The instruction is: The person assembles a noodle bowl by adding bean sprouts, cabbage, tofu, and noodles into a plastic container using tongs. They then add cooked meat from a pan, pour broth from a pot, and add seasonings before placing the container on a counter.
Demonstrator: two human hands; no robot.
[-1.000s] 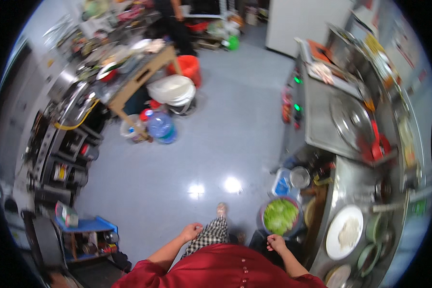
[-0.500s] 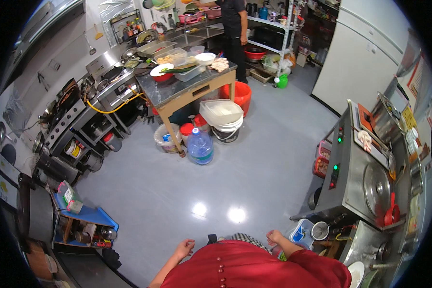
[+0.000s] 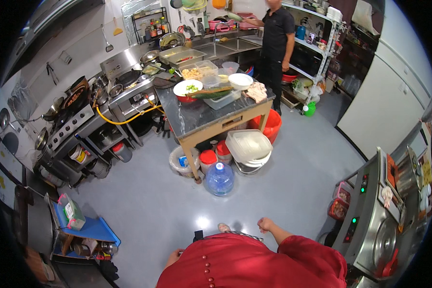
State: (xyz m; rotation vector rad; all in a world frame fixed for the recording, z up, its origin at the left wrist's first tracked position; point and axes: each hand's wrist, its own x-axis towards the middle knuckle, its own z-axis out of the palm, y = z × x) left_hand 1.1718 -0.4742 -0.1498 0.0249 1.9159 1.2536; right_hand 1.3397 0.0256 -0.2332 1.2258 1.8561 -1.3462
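Observation:
I wear a red buttoned top (image 3: 254, 266) and stand on a grey kitchen floor (image 3: 153, 201). My right hand (image 3: 264, 224) is curled into a loose fist in front of my waist, with nothing in it. My left hand (image 3: 173, 258) hangs low by my left side, partly hidden by the red cloth, and touches nothing I can see. Nearest ahead of both hands is a blue water jug (image 3: 220, 178) on the floor, clearly apart from them. One foot (image 3: 223, 227) shows between my hands.
A dark-topped worktable (image 3: 197, 120) holds bowls, a white plate and trays; white tubs (image 3: 248, 145) and a red basin (image 3: 275, 126) sit beneath it. A stove range (image 3: 77, 122) lines the left wall. A steel appliance (image 3: 374, 216) stands at the right. A person in black (image 3: 277, 36) stands by the far sink.
The view has swung from the right-hand steel counter toward the middle of the kitchen, and the worktable is nearer. My hands have moved away from the bowl of greens and hang empty.

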